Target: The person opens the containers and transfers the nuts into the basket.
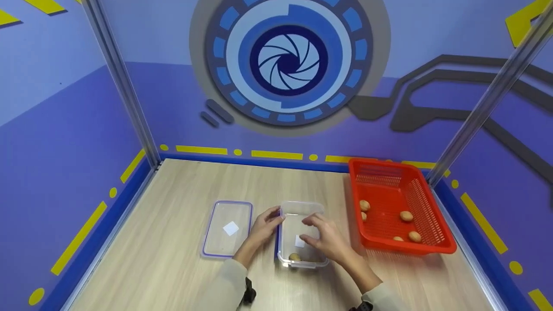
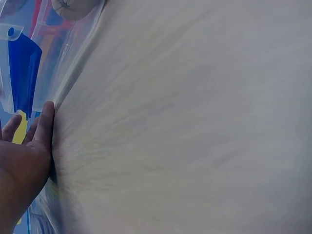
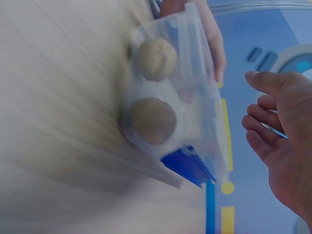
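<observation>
A clear plastic food container (image 1: 287,246) with blue side clips stands without its lid at the middle front of the table. Inside, toward its near end, lies a walnut (image 1: 294,257); the right wrist view shows two walnuts (image 3: 155,59) through the wall. My left hand (image 1: 262,229) rests at the container's left side, fingertips right at the rim, its fingers extended in the left wrist view (image 2: 24,161). Over the container's right part hovers my right hand (image 1: 328,239), thumb and fingers spread apart with nothing between them.
The container's clear lid (image 1: 216,235), with a purple-blue edge and a white label, lies flat to the left. On the right stands a red plastic basket (image 1: 380,194) holding several walnuts (image 1: 406,216). Printed panels and metal posts enclose the wooden table (image 1: 168,224).
</observation>
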Motion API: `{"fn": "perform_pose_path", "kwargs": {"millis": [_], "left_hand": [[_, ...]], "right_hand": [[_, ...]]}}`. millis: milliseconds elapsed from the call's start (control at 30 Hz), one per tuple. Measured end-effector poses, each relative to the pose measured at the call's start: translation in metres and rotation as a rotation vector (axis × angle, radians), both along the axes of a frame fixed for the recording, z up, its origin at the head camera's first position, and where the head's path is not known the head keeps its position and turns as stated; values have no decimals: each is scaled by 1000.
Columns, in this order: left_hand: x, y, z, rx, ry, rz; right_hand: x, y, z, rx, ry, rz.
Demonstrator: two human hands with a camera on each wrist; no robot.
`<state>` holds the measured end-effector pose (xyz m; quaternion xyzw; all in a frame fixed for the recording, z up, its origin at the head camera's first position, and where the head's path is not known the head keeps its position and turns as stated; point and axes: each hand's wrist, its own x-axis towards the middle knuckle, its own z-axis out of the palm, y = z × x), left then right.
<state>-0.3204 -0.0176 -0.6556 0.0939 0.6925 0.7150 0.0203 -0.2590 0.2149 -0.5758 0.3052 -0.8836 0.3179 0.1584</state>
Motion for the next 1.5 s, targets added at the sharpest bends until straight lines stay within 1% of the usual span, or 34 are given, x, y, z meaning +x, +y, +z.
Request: {"fn": "perform_pose_path", "kwargs": {"millis": [100,200,300,433,567,667,767,900,1067,1333,1500], "left_hand": [[1,0,1,-30,-18,3],[1,0,3,-39,-36,8],[1,-1,4,-38,-54,13],[0,-1,2,-58,-40,21],[0,-2,1,-37,-4,25],[0,-3,1,-13,17,10],[-1,-4,-1,-18,29,-10],[-2,-3,-2,-35,30,-11],[-2,-1,1,-63,27,3],[1,0,4,-54,-12,-28],[0,-2,4,-37,-21,-25]], "right_hand": [[2,-7,-7,16,-28,23],[4,-12,-13,42,-49,51],[5,-15,-17,67,-107,74],[6,-17,-22,103,-162,101],[5,-19,-25,135,-159,137],[4,-21,-25,157,-157,160],[2,-22,-25,175,-142,181],[0,-21,-26,181,-139,208],[0,-19,-25,192,-186,203],[-1,-18,-27,204,-204,209],[-4,-20,-25,222,-226,223]]}}
